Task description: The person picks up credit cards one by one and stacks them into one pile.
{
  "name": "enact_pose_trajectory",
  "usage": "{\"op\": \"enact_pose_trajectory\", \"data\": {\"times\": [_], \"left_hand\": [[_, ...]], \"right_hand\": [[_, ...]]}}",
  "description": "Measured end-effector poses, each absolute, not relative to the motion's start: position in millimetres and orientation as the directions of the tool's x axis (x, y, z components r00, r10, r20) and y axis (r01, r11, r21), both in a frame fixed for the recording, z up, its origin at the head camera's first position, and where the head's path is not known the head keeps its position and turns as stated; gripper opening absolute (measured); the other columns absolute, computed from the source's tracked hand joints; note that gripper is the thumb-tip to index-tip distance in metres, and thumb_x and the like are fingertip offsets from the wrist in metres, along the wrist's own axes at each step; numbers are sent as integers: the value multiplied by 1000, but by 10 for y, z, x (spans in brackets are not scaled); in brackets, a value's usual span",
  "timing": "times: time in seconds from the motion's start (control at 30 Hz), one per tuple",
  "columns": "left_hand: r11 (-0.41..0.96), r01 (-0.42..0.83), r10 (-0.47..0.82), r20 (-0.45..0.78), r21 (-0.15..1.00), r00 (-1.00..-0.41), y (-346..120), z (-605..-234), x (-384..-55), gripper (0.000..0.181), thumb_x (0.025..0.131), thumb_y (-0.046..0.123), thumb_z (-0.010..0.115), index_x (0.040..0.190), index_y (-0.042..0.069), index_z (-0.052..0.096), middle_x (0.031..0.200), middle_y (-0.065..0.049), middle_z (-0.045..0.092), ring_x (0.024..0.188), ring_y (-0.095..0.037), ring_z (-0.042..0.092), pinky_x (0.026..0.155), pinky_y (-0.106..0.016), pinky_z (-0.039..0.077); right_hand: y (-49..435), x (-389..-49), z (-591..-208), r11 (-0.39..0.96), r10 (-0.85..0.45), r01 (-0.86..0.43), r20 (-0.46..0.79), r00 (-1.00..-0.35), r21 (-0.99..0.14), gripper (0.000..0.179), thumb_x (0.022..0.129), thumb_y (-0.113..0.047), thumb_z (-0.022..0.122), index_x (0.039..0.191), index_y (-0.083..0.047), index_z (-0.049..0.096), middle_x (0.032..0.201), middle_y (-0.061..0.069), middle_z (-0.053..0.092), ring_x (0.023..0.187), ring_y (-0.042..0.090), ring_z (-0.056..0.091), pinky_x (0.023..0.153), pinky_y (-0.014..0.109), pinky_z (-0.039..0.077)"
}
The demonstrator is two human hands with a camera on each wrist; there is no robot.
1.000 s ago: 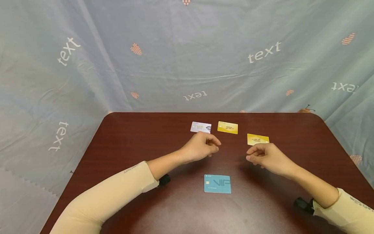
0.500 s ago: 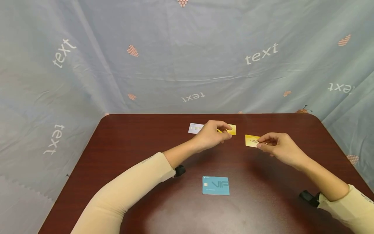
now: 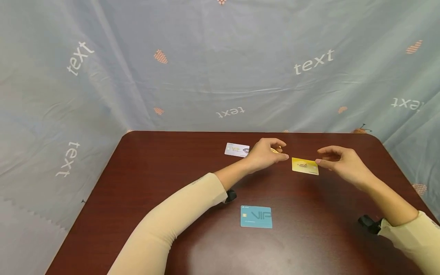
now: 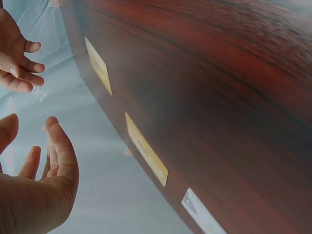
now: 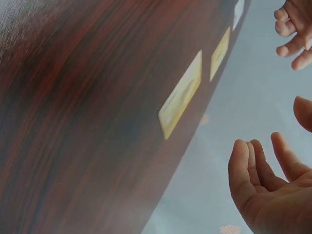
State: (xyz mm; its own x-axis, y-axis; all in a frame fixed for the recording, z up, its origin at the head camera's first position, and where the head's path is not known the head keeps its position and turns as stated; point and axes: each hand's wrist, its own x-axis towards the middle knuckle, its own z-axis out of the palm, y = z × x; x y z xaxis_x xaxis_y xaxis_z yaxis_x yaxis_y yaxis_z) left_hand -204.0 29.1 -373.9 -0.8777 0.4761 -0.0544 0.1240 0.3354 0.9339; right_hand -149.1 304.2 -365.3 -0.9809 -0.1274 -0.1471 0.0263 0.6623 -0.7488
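In the head view my left hand (image 3: 266, 154) hovers over the middle yellow card (image 3: 275, 150) and hides most of it. That hand holds nothing, its thumb and fingers apart in the left wrist view. A second yellow card (image 3: 305, 166) lies between my hands, its right end close to the thumb of my right hand (image 3: 345, 164). The right wrist view shows the right hand (image 5: 273, 185) with loosely bent fingers and nothing in them. Left of my left hand is a white VIP card (image 3: 237, 149). A blue VIP card (image 3: 256, 217) lies nearer to me.
All the cards lie flat on a dark red-brown wooden table (image 3: 165, 164) with rounded far corners. A grey-blue curtain (image 3: 206, 76) printed with words and hearts hangs right behind its far edge. Black straps (image 3: 369, 224) sit at the wrists, by cream sleeves.
My left hand has moved right and farther away, from the white card to over the middle yellow card. My right hand has shifted right and away from me. The cards keep their places.
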Motion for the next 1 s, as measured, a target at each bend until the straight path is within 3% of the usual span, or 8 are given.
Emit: {"op": "enact_pose_trajectory", "data": {"times": [0.13, 0.23, 0.33, 0.5, 0.67, 0.8, 1.0], "left_hand": [[354, 119, 468, -65, 927, -882, 391, -3785, -2089, 41, 93, 14, 82, 131, 8, 70, 114, -10, 70, 90, -13, 65, 74, -24, 53], [342, 105, 473, -75, 934, -878, 463, -3824, -2122, 45, 92, 13, 83, 134, 7, 68, 121, -16, 68, 92, -13, 63, 74, -24, 52], [343, 95, 477, -86, 935, -874, 535, -3867, -2156, 51, 90, 12, 84, 138, 5, 66, 127, -18, 66, 101, -16, 63, 77, -24, 52], [396, 97, 471, -111, 913, -875, 628, -3922, -2208, 64, 86, 11, 88, 144, 5, 62, 136, -16, 64, 122, -27, 61, 84, -26, 53], [480, 123, 469, -136, 868, -873, 715, -3985, -2271, 70, 83, 13, 90, 146, 8, 61, 144, -9, 62, 132, -24, 58, 94, -27, 53], [516, 141, 473, -144, 845, -869, 775, -4036, -2317, 72, 83, 14, 91, 147, 6, 59, 146, -9, 61, 134, -24, 57, 100, -28, 51], [533, 133, 498, -183, 836, -848, 844, -4073, -2322, 72, 84, 11, 90, 147, 4, 58, 137, -12, 63, 122, -22, 61, 93, -26, 53]], "right_hand": [[3111, -1554, -3700, 664, -130, 44, -173, -976, -746, 66, 101, -34, 73, 150, 3, 49, 136, 29, 60, 110, 24, 67, 85, 37, 61], [3157, -1595, -3740, 675, -135, 57, -198, -971, -735, 72, 101, -35, 73, 154, 3, 43, 143, 33, 54, 124, 41, 59, 90, 45, 59], [3206, -1643, -3784, 693, -146, 64, -226, -963, -718, 78, 101, -37, 72, 158, 4, 37, 149, 35, 46, 133, 49, 50, 94, 55, 55], [3260, -1724, -3847, 711, -181, 52, -254, -950, -701, 84, 101, -37, 72, 160, 5, 31, 156, 34, 38, 136, 50, 45, 97, 61, 51], [3297, -1781, -3907, 728, -210, 38, -276, -938, -684, 90, 98, -37, 75, 161, 6, 27, 154, 34, 41, 134, 48, 47, 96, 57, 52], [3323, -1830, -3963, 743, -220, 37, -297, -929, -668, 92, 97, -34, 77, 160, 9, 27, 153, 36, 41, 131, 48, 49, 96, 55, 54], [3374, -1854, -4039, 728, -233, 60, -330, -915, -683, 89, 95, -32, 79, 156, 11, 33, 150, 35, 44, 123, 42, 54, 88, 42, 58]]}}
